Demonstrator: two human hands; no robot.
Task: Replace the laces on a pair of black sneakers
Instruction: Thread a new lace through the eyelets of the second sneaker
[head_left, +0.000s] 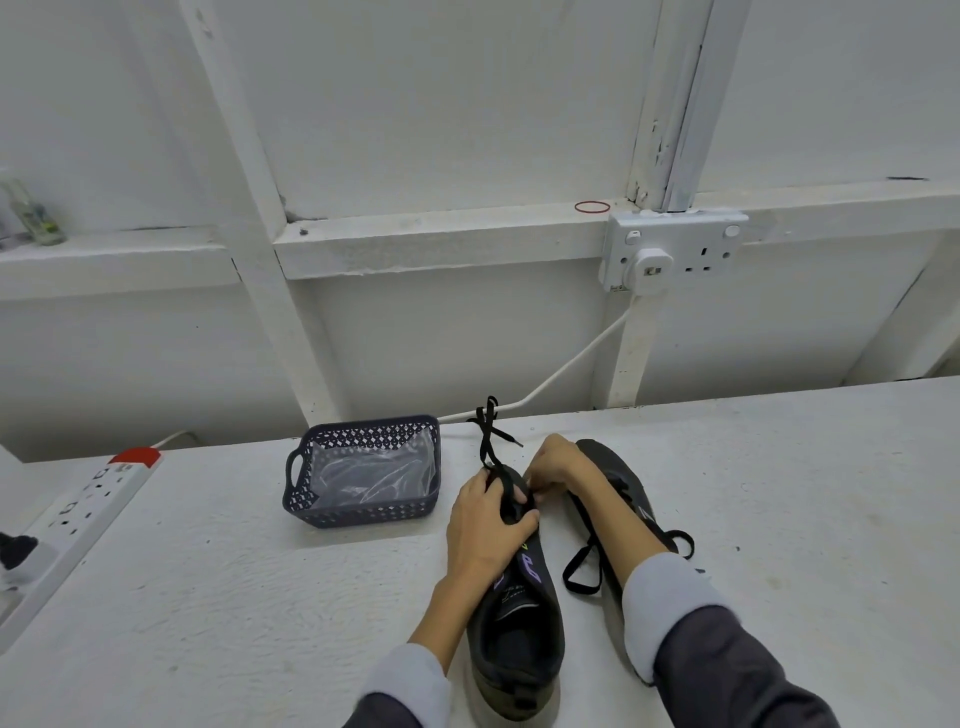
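Bracing: my left hand (485, 525) wraps the near sneaker (511, 613), steadying its toe.
Threading: my right hand (553, 470) pinches the black lace (488, 447) at the far eyelets.
Spare sneaker (618, 499): parked right, clear of work.

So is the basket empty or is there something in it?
Not empty. The basket holds crumpled clear plastic, which shows over its rim. Whether anything lies under the plastic, I cannot tell.
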